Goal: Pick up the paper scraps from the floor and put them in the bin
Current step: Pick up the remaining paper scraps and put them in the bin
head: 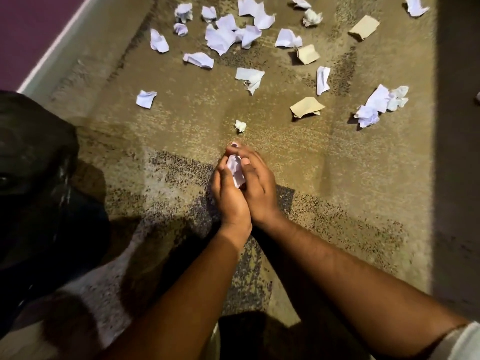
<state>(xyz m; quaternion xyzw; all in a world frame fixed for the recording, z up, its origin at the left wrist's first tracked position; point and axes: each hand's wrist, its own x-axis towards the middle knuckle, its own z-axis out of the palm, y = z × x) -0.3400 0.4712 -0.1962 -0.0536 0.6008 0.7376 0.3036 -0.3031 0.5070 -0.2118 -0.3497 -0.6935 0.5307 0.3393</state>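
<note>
My left hand (228,196) and my right hand (259,185) are pressed together above the carpet, cupped around a crumpled white paper scrap (235,168) that shows between the palms. Just beyond my fingertips lies a small crumpled scrap (240,125). Several more white scraps (220,37) and a few brown ones (306,107) are strewn across the far half of the carpet. A black bin lined with a dark bag (33,172) stands at the left edge, close to my left forearm.
The patterned beige carpet (337,178) covers the floor. A purple wall with a white skirting board (59,40) runs along the upper left. A dark vertical surface (457,152) borders the right side.
</note>
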